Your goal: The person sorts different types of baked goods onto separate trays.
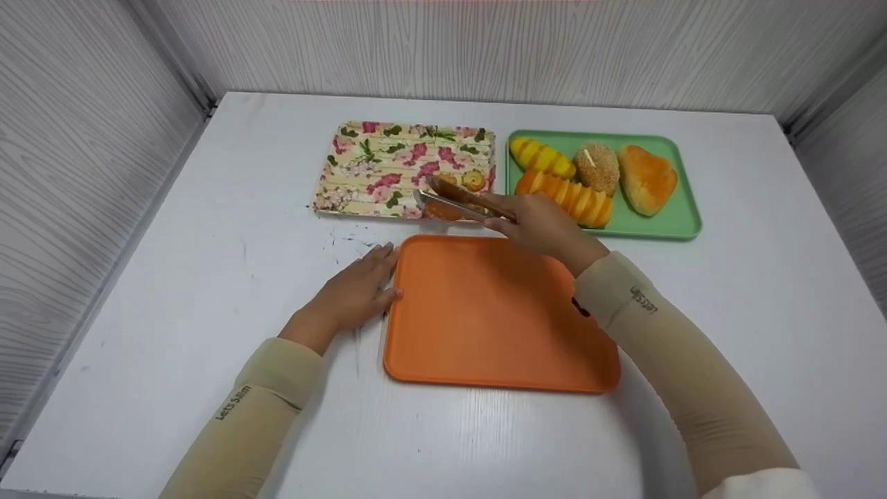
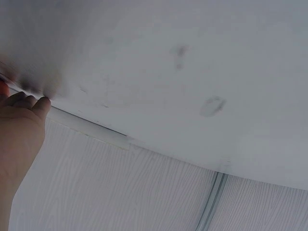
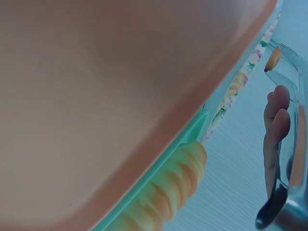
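My right hand (image 1: 544, 225) grips a pair of metal tongs (image 1: 471, 201), reaching over the near right corner of the floral tray (image 1: 367, 166). Small cookies (image 1: 474, 181) and a reddish-brown piece (image 1: 443, 210) lie around the tong tips. In the right wrist view, a small tan piece (image 3: 273, 58) shows at the tips of the tongs (image 3: 301, 144); whether it is pinched I cannot tell. My left hand (image 1: 357, 287) rests on the table with fingers extended, touching the left edge of the orange tray (image 1: 499, 319). The left wrist view shows only part of that hand (image 2: 21, 130).
At the back right, a green tray (image 1: 682, 222) holds a yellow striped bread (image 1: 542, 158), a sliced loaf (image 1: 568, 199), a sesame bun (image 1: 596, 168) and a golden bread (image 1: 648, 179). Wood-grain panels (image 1: 485, 52) stand behind the white table (image 1: 173, 277).
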Action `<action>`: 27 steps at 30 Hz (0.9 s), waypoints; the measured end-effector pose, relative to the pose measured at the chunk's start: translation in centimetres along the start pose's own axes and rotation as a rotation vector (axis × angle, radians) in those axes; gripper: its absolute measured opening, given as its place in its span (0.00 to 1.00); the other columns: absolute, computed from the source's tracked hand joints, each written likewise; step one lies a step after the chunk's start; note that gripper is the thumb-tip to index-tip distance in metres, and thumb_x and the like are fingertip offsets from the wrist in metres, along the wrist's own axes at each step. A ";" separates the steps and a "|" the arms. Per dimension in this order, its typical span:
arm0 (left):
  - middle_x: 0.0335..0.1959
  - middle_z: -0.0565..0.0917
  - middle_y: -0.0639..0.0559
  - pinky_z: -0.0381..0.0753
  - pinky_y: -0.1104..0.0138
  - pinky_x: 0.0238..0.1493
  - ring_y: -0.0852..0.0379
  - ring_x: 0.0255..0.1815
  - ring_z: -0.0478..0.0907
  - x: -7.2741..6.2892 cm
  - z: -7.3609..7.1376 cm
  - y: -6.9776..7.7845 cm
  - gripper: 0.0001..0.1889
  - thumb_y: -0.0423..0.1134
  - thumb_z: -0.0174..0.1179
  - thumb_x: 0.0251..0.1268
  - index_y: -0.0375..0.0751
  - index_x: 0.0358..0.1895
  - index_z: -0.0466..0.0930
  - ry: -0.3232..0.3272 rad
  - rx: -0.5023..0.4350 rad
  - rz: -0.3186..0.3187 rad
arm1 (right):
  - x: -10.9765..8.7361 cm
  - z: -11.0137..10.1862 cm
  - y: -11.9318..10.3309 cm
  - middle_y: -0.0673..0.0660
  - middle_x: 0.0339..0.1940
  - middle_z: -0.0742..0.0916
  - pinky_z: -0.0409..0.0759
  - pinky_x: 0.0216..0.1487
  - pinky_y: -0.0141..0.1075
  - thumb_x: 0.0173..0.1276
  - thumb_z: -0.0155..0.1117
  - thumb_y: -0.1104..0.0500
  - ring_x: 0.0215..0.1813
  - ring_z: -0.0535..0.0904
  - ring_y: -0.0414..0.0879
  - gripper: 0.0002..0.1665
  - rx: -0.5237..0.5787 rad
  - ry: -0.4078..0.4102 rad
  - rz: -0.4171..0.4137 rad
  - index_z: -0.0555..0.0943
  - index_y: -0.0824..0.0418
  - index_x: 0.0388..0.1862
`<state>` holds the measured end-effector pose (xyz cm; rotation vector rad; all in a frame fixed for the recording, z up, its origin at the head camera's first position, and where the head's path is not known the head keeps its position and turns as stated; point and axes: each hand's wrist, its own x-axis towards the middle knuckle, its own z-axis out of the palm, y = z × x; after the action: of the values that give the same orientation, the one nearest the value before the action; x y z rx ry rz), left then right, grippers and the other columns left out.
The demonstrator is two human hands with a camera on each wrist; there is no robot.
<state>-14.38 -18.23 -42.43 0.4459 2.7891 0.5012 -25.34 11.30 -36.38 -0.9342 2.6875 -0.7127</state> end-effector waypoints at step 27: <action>0.77 0.46 0.47 0.46 0.54 0.72 0.51 0.76 0.39 -0.1 -0.1 0.0 0.38 0.58 0.44 0.73 0.43 0.77 0.42 -0.004 -0.033 -0.006 | 2.3 1.4 0.8 0.56 0.63 0.78 0.76 0.56 0.44 0.70 0.58 0.46 0.56 0.78 0.51 0.34 -0.048 0.006 0.037 0.66 0.55 0.71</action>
<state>-14.33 -18.31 -42.32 0.4308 2.7729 0.5429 -27.04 9.90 -38.06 -0.8923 2.7306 -0.6472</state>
